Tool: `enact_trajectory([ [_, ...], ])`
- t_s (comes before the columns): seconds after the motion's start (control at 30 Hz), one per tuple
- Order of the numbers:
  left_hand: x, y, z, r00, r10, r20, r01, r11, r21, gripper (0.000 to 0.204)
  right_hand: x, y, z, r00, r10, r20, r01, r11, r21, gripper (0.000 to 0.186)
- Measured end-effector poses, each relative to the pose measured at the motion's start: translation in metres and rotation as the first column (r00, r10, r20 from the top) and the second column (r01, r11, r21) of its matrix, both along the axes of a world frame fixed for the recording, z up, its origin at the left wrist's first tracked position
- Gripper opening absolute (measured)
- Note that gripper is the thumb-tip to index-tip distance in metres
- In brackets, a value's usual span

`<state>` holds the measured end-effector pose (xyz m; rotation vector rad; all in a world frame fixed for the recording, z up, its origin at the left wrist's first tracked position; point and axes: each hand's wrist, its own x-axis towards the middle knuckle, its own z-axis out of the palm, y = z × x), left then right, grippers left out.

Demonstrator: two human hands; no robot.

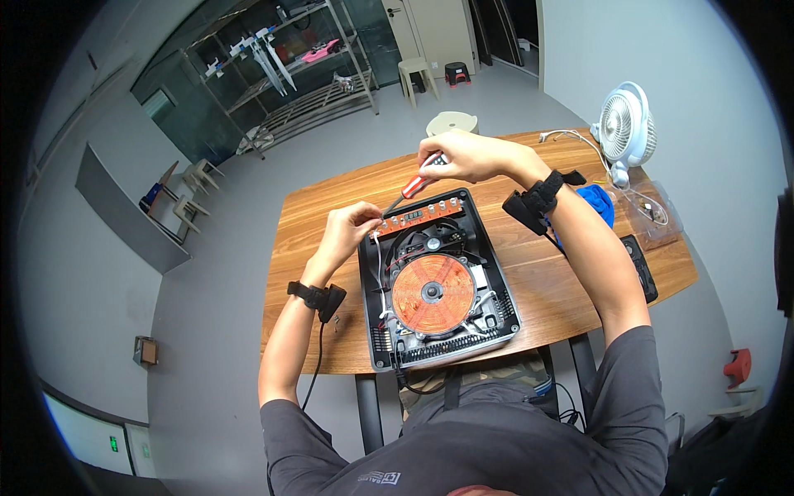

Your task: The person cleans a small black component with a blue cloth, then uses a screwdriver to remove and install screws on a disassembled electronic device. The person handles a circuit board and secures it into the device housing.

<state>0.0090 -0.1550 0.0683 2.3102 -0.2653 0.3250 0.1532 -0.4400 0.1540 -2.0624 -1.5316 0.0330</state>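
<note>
An opened induction cooker (506, 318) lies on the table in front of me, its round copper coil (418, 307) and black fan (447, 241) exposed. Along its far edge runs an orange control board (423, 217) with small buttons and a dark display. My right hand (465, 157) grips a screwdriver (413, 187) with a red and pale handle, tilted so its shaft slants down to the board's left end. There my left hand (351, 227) pinches its thumb and fingers together by the screwdriver's tip. Whatever sits between those fingertips is too small to make out.
A white fan (626, 132) stands at the table's far right, near a blue cloth (597, 205), a clear plastic bag (657, 217) and a black case (641, 269). Small screws (337, 321) lie beside my left wrist. A stool (452, 124) stands beyond the table.
</note>
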Motion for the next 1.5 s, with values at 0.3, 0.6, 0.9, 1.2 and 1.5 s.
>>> enact_trajectory([
  [0.3, 0.001, 0.0, 0.001, 1.0, -0.007, 0.014, 0.006, 0.999, 0.042, 0.013, -0.024, -0.008, 0.022, 0.976, -0.107, -0.189, 0.083, 0.988, -0.131, 0.045],
  [0.6, 0.001, -0.005, 0.002, 1.0, 0.011, -0.026, -0.011, 1.0, 0.016, 0.014, -0.023, -0.01, 0.016, 0.967, -0.095, -0.237, 0.07, 0.992, -0.109, 0.04],
  [0.9, 0.007, -0.011, -0.002, 0.999, -0.032, -0.013, 0.032, 0.999, 0.029, 0.018, -0.02, -0.017, 0.014, 0.964, -0.11, -0.241, 0.079, 0.988, -0.133, 0.042],
  [1.2, 0.007, -0.019, 0.002, 0.998, -0.054, -0.014, 0.056, 0.989, 0.139, 0.026, -0.021, -0.024, 0.013, 0.959, -0.116, -0.257, 0.086, 0.989, -0.123, 0.045],
  [1.5, 0.024, -0.022, 0.004, 0.992, -0.099, -0.083, 0.114, 0.973, 0.198, 0.035, -0.012, -0.039, 0.022, 0.964, -0.166, -0.21, 0.135, 0.979, -0.152, 0.044],
])
